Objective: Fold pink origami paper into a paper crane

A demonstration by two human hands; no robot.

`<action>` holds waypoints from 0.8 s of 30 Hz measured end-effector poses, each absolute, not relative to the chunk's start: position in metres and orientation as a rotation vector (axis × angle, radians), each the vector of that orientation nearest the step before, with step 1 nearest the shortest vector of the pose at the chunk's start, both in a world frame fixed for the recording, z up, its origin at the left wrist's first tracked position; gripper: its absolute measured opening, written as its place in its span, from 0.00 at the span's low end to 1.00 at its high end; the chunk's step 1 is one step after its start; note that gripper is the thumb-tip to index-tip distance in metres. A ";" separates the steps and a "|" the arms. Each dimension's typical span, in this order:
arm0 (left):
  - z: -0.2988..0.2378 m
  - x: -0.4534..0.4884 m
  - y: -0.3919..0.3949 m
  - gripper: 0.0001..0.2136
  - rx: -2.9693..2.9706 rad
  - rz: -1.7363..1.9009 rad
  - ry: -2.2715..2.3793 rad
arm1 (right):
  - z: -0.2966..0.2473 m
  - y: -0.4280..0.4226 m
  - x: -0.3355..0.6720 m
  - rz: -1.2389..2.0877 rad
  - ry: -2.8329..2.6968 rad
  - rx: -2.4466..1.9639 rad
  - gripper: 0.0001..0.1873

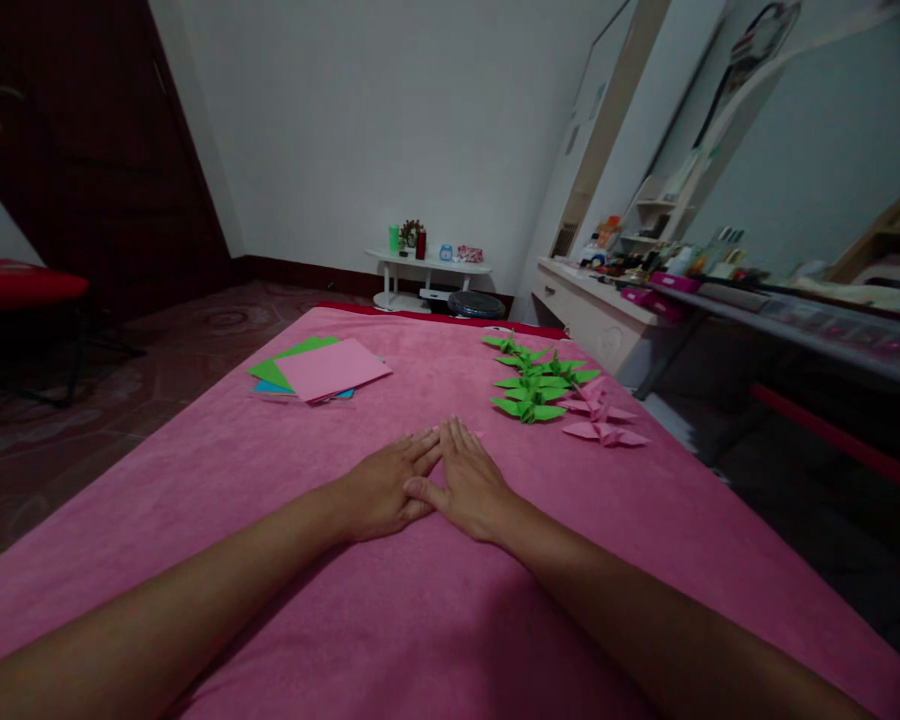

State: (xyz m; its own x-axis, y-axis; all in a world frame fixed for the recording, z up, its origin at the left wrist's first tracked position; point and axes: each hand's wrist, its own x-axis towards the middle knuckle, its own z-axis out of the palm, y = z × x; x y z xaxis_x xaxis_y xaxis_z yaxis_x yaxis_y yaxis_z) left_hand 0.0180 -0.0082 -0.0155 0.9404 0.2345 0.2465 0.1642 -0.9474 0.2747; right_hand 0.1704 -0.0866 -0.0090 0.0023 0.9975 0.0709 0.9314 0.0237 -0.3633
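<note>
My left hand (390,487) lies flat with its fingers stretched out toward the middle of the pink-covered surface. Beside it, touching and partly overlapping, my right hand (469,487) is also flat, its thumb resting across the left hand. Small edges of a pink paper (479,434) peek out at the fingertips; the hands cover most of it, so its shape is hidden. To the right stand several green folded paper cranes (529,385) in a cluster, with pink paper cranes (606,432) next to them. A stack of square sheets, with a pink sheet (335,368) on top, lies at the far left.
A pink cloth (270,560) covers the surface under my arms. Beyond its far edge is a low white table (427,263) with small items. A cluttered dressing table (607,290) runs along the right. A red seat (26,284) is at the left.
</note>
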 end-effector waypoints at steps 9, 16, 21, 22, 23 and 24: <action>-0.012 0.012 -0.009 0.34 2.890 0.330 0.376 | 0.001 -0.102 0.218 0.190 -2.077 -2.176 0.52; -0.012 0.016 -0.010 0.32 2.893 0.385 0.344 | 0.019 -0.094 0.177 0.113 -2.102 -2.041 0.54; -0.018 0.017 -0.007 0.34 2.907 0.393 0.326 | -0.002 -0.085 0.161 0.318 -2.145 -1.906 0.52; -0.019 0.017 -0.007 0.34 2.912 0.373 0.350 | -0.005 -0.085 0.164 0.311 -2.133 -1.924 0.52; -0.019 0.016 -0.008 0.34 2.918 0.355 0.374 | -0.007 -0.085 0.169 0.295 -2.124 -1.945 0.52; -0.019 0.016 -0.009 0.33 2.922 0.340 0.398 | -0.009 -0.087 0.175 0.280 -2.127 -1.965 0.50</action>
State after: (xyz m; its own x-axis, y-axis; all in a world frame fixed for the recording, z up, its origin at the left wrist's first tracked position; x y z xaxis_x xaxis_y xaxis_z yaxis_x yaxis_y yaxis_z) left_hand 0.0157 -0.0089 -0.0189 0.9383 0.2815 0.2006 0.2422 -0.9495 0.1996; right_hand 0.1746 -0.0866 -0.0086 -0.0730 0.9965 0.0399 0.9524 0.0816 -0.2938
